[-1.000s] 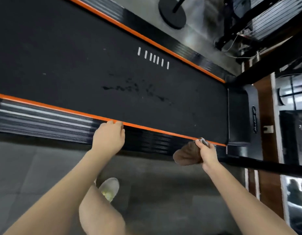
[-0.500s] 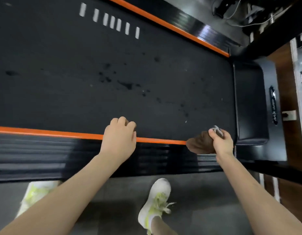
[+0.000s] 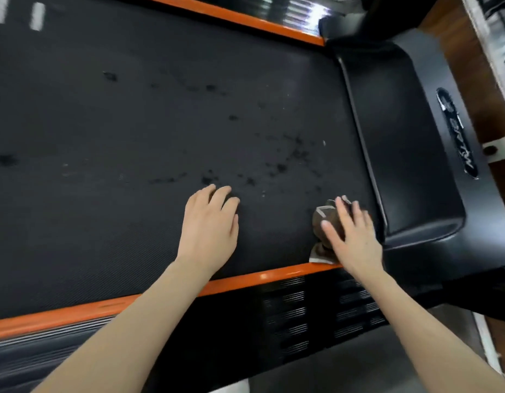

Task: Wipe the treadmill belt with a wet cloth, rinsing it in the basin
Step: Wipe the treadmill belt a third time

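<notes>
Both forearms cross the near orange strip (image 3: pixel 75 314); just past it the left hand (image 3: pixel 208 225) rests palm down on the treadmill belt (image 3: pixel 118 123), fingers close together, tips slightly bent. Right hand (image 3: pixel 354 239) lies flat on the brown cloth (image 3: pixel 322 221), fingers straight and a bit spread, pressing not pinching. Cloth is bunched on the belt, near corner touching the orange strip, long axis pointing away from the strip across the belt; farther from the strip are dark wet spots, and the black motor cover (image 3: pixel 401 131) at the strip's right end.
</notes>
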